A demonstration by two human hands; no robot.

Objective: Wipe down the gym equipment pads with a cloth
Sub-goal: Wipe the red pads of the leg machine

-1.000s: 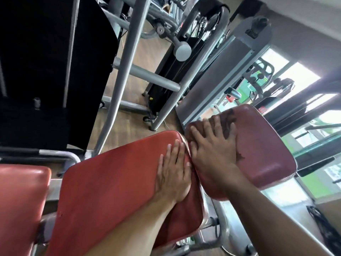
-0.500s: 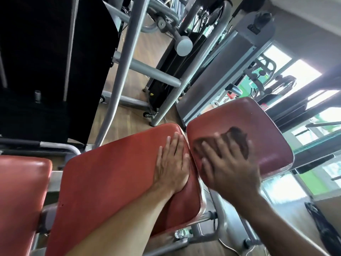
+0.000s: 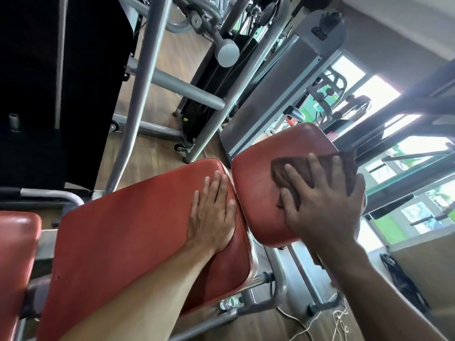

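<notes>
Two red pads sit side by side on a grey machine frame. My left hand (image 3: 211,215) lies flat, fingers together, on the right end of the large red pad (image 3: 128,237). The smaller red pad (image 3: 256,178) is to its right, tilted. My right hand (image 3: 325,205) presses a dark brown cloth (image 3: 327,168) onto the right half of that pad, fingers spread over it. The cloth reaches the pad's right edge and is partly hidden under my hand.
A third red pad (image 3: 14,262) shows at the left edge. Grey steel tubes (image 3: 147,77) and a black weight stack cover (image 3: 61,82) stand behind. Other machines (image 3: 283,99) fill the back, windows are at the right, and white cord (image 3: 337,318) lies on the wooden floor.
My right hand has slid the cloth across the small pad from its left edge to its right side. My left hand has stayed flat on the large pad.
</notes>
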